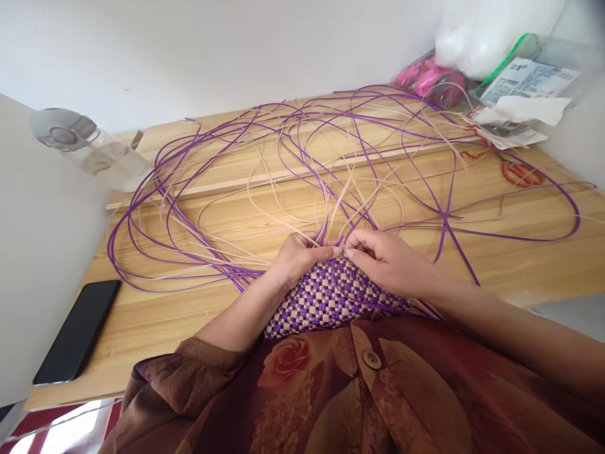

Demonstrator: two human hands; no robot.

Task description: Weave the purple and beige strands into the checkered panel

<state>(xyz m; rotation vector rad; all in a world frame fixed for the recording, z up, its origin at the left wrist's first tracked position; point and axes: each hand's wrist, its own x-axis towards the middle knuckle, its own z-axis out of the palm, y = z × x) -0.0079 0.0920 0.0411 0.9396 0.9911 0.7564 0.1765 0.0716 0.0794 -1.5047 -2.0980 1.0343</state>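
Observation:
A woven piece (326, 293) in purple, cream and dark checks lies against my body at the table's front edge. Long purple and cream strips (189, 252) fan out from it over the table in loose loops. My left hand (302, 255) is closed on the upper edge of the weave, its thumb pressing on top near the strips. Close beside it, my right hand (385, 258) pinches at the same edge with thumb and forefinger, where a strip seems to run in. The fingertips of both hands almost meet. Exactly which strip the right fingers grip is hidden.
A black phone (78, 331) lies at the left of the wooden table (155, 309). Behind it a clear bottle with a grey lid (89, 145) leans. At the right are orange-handled scissors (522, 173), papers and plastic bags (529, 82), and a pink bundle (432, 79).

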